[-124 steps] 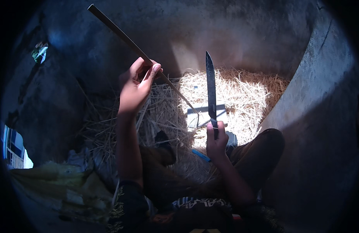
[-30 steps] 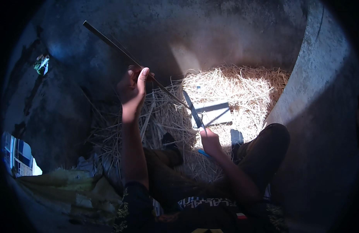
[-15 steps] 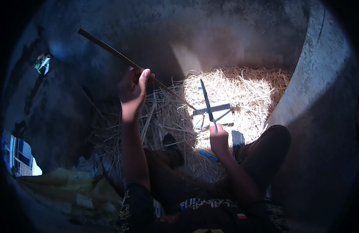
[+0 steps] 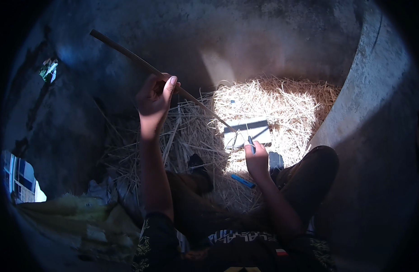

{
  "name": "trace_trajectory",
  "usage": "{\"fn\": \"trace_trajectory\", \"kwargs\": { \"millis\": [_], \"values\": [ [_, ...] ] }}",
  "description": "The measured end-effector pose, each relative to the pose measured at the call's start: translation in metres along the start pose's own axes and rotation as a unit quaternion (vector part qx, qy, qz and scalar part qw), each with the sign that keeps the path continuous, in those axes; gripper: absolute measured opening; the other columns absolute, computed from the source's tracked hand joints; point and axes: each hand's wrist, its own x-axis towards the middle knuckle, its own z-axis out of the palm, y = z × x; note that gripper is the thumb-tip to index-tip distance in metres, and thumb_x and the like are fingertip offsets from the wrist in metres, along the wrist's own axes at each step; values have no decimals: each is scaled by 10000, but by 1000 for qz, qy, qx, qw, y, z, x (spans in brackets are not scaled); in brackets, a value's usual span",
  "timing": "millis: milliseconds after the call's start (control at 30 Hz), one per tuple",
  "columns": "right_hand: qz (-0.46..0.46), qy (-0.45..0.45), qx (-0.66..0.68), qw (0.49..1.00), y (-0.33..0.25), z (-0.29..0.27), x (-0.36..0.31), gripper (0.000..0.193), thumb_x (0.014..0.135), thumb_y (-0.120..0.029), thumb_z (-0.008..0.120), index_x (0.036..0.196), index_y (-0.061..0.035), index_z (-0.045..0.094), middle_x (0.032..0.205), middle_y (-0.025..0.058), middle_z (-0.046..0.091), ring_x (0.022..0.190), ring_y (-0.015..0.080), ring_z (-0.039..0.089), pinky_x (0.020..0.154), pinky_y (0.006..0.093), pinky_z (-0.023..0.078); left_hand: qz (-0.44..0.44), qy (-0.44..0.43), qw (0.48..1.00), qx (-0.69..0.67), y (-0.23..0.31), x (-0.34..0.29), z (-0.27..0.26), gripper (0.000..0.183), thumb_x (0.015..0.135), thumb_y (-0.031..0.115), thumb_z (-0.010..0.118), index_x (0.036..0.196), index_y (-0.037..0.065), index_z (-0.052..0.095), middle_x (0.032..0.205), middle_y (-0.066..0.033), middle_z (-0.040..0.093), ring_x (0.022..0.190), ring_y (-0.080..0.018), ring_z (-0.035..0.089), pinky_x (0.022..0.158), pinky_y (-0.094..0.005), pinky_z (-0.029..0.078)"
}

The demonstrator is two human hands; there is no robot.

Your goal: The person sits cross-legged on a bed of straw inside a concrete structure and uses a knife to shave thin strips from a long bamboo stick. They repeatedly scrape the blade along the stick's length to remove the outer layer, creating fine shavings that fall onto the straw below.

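Note:
A long thin strip point(image 4: 128, 53), perhaps wood or bamboo, slants down to the right, and my left hand point(image 4: 158, 97) is closed around its middle. Its lower end reaches over a flat pale rectangular block point(image 4: 259, 129) lying on the straw. Below that block my right hand point(image 4: 256, 159) grips a knife point(image 4: 251, 144) by its dark handle. The blade shows only as a thin bright line over the block, close to the strip's end. I cannot tell whether blade and strip touch.
Sunlit straw point(image 4: 291, 99) covers the floor between my bent legs. A blue tool-like object point(image 4: 242, 181) lies just below my right hand. Curved grey walls point(image 4: 282, 41) close in around me. A yellowish-green cloth or sack point(image 4: 73, 217) lies at the lower left.
The knife's blade has turned from showing its broad dark side to a thin bright line. My left hand and the strip have shifted slightly up and left.

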Motion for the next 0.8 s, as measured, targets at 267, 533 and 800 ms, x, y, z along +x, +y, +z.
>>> {"fn": "trace_trajectory", "kwargs": {
  "millis": [267,533,800],
  "values": [
    [-161,118,-133,971,-12,-17,-2,236,794,-268,693,882,-48,693,1328,199,489,1221,374,438,1013,515,361,-26,8,1000,11,7,-2,8,205,915,98,721,1083,-2,659,899,-47,676,781,-109,656,774,-261,572],
    [-188,78,-39,978,-28,-22,-1,181,789,-218,714,875,-61,688,1229,154,567,1154,316,514,989,471,405,-68,10,998,12,0,1,-1,221,879,187,781,919,7,660,745,-29,647,689,-91,625,648,-236,506],
    [-30,-95,102,990,-18,-10,-10,281,958,-292,591,908,-17,572,589,83,535,562,194,558,564,353,451,-85,14,996,22,10,-2,11,208,907,192,748,916,3,663,730,-22,628,656,-80,596,644,-224,480]
  ]
}}
